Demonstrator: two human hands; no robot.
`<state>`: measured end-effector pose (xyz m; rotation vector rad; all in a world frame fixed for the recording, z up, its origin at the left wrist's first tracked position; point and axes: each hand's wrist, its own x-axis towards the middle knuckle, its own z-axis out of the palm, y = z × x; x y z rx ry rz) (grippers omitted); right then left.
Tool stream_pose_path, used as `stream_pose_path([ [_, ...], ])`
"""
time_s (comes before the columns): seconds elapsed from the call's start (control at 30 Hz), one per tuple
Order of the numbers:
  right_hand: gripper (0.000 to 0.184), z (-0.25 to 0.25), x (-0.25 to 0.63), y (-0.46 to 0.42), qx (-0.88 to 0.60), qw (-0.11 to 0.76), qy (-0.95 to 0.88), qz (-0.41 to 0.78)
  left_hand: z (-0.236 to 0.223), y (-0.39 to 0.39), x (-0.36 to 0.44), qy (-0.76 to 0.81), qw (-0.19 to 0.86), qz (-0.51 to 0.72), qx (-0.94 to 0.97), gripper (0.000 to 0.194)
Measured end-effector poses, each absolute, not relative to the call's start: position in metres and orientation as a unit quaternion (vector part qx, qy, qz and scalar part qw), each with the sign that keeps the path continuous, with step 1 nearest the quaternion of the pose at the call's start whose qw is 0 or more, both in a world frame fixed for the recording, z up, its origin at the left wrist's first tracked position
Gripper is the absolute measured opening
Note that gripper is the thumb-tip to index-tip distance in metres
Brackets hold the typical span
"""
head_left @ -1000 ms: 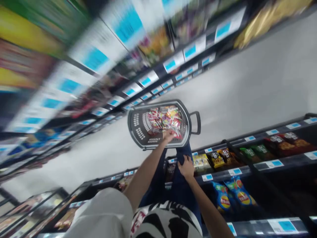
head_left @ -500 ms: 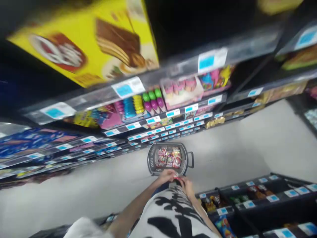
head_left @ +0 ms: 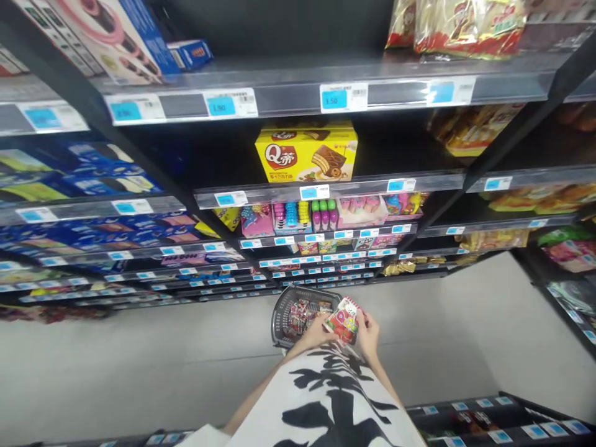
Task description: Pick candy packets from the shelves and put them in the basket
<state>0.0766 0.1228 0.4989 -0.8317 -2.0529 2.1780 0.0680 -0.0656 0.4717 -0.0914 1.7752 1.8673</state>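
A red and white candy packet [head_left: 343,320] with strawberry-like pictures is held up in front of my body. My left hand [head_left: 318,333] grips its left edge, and my right hand [head_left: 367,334] pinches its right edge. Just beyond my hands, a grey shopping basket [head_left: 279,316] stands on the floor, partly covered by the packet and my left hand. Several small colourful packets [head_left: 298,315] lie inside the basket.
Dark shelves with price labels [head_left: 226,200] rise in front of me. A yellow cake box [head_left: 305,155] stands on one shelf, above colourful toy-like sweets [head_left: 325,214]. Grey floor [head_left: 186,354] runs along the aisle, and another shelf unit [head_left: 475,410] is behind me at lower right.
The packet has come up flat into view between my hands; before, only a bit of red showed there. My view has shifted, so the shelves appear lower and farther off.
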Motion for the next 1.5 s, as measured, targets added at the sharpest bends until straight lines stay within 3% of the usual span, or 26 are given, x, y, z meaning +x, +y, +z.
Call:
stream_pose_path([
  [0.13, 0.061, 0.511, 0.076, 0.112, -0.336, 0.024, -0.561, 0.756, 0.475, -0.073, 0.074, 0.633, 0.252, 0.728, -0.072, 0.088],
  [0.27, 0.062, 0.532, 0.068, 0.112, -0.351, 0.009, -0.491, 0.797, 0.490, -0.075, 0.082, 0.606, 0.265, 0.747, -0.062, 0.078],
  [0.53, 0.048, 0.561, 0.046, 0.106, -0.413, 0.050, -0.395, 0.819, 0.524, -0.062, 0.072, 0.584, 0.276, 0.763, -0.024, 0.071],
  [0.7, 0.040, 0.559, 0.047, 0.106, -0.449, 0.074, -0.350, 0.819, 0.533, -0.059, 0.062, 0.587, 0.295, 0.754, -0.020, 0.072],
  [1.1, 0.030, 0.531, 0.053, 0.128, -0.432, 0.072, -0.340, 0.832, 0.522, -0.068, 0.067, 0.672, 0.279, 0.684, -0.054, 0.049],
  [1.33, 0.036, 0.537, 0.061, 0.123, -0.373, 0.029, -0.366, 0.852, 0.517, -0.075, 0.087, 0.605, 0.296, 0.738, -0.044, 0.067],
  [1.5, 0.036, 0.539, 0.065, 0.123, -0.355, 0.010, -0.394, 0.848, 0.520, -0.072, 0.092, 0.587, 0.292, 0.753, -0.050, 0.069],
])
